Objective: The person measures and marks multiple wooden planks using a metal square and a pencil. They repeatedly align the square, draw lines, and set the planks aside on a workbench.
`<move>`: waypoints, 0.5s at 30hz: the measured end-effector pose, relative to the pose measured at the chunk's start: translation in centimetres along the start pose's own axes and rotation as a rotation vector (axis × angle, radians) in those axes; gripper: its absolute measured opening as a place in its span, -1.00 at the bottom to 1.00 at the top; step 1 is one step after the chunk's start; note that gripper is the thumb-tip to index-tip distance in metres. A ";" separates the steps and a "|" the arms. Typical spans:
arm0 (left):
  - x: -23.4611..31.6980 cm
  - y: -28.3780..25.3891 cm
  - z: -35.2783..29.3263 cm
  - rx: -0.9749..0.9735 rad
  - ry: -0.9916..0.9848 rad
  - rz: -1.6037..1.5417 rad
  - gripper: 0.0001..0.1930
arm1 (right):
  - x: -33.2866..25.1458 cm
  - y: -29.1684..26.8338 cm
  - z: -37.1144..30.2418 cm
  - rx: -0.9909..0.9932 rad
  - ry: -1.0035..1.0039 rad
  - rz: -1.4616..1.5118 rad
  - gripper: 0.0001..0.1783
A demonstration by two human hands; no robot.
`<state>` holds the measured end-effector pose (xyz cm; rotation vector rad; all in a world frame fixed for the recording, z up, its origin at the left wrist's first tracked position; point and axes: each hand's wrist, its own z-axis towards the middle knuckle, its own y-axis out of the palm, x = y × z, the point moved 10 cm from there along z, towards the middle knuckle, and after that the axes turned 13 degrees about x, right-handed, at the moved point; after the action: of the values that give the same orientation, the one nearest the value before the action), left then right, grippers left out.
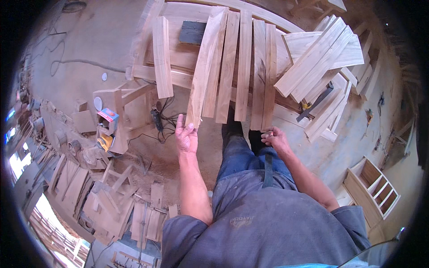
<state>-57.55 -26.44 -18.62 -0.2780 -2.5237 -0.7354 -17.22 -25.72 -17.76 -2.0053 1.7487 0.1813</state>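
My left hand (186, 137) grips the near end of a long wooden board (208, 67), its thumb and fingers at the board's lower tip. This board lies slantwise, partly over the strip beside it. To its right, several narrow wooden strips (242, 67) lie side by side, their near ends jutting toward me. My right hand (274, 139) is closed in a pinch just below the ends of the rightmost strips (270, 76). Something small shows at its fingertips, too small to make out. A shorter strip (162, 58) lies apart on the left.
A wooden frame (178, 77) supports the strips, with a dark block (193, 32) on it. Stacked boards (319, 56) and a dark-bladed tool (316, 102) lie right. Black cables (167, 119) cross the floor at left. A slatted wooden piece (373, 187) stands at lower right.
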 end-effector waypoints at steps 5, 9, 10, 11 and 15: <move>0.8 3.6 0.5 -0.067 -0.081 0.295 -0.25 | -2.0 1.1 -1.2 -0.005 -0.089 -0.048 -0.64; 1.3 10.9 -2.6 -0.225 0.016 0.483 -0.28 | -1.0 0.3 0.3 0.073 -0.282 -0.114 -0.69; 1.4 12.3 -3.6 -0.239 0.022 0.464 -0.28 | 0.8 0.5 2.0 0.084 -0.259 -0.094 -0.69; 1.7 12.9 -4.3 -0.240 0.039 0.451 -0.29 | 0.6 0.5 2.1 0.092 -0.266 -0.051 -0.70; -0.7 16.6 -4.2 -0.355 0.005 0.559 -0.31 | -0.5 -2.3 0.3 0.177 -0.128 0.110 -0.75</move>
<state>-49.94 -14.92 -8.45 -1.0466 -2.1311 -0.9299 -15.02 -24.92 -17.22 -1.7361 1.7309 0.1795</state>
